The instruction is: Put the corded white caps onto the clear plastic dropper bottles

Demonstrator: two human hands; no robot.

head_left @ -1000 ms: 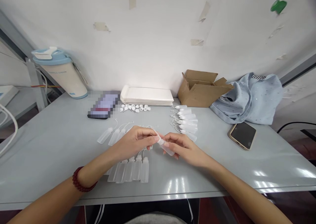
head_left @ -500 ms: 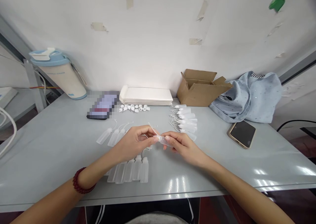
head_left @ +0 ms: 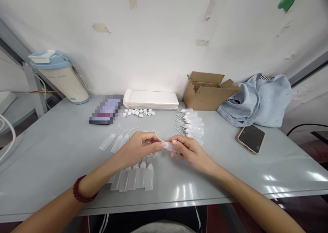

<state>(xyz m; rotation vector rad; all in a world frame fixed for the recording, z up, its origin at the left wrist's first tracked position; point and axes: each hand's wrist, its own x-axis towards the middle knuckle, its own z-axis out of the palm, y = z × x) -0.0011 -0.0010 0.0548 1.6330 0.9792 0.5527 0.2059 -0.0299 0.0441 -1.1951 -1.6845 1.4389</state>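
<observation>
Between my two hands, above the middle of the table, is a small translucent plastic bottle point(head_left: 171, 146). My right hand point(head_left: 191, 151) is closed round its body. The fingers of my left hand point(head_left: 143, 145) pinch its neck end, where a thin white strap sticks up. Several similar bottles point(head_left: 132, 178) lie in a row just below my left hand, and more bottles point(head_left: 116, 143) with straps lie behind it, partly hidden. To the right, a column of bottles point(head_left: 194, 123) with white tips lies beyond my right hand. Small white caps point(head_left: 138, 112) are clustered farther back.
A stack of white envelopes point(head_left: 153, 99) rests against the wall. Beside it stands an open cardboard box point(head_left: 205, 96), then a light blue cloth bag point(head_left: 263, 103) and a phone point(head_left: 251, 139). At left are a tumbler point(head_left: 64, 80) and a pixelated phone point(head_left: 106, 110).
The hands keep nearly the same hold on the bottle, with only a slight shift of the fingers. The whole view has moved a little.
</observation>
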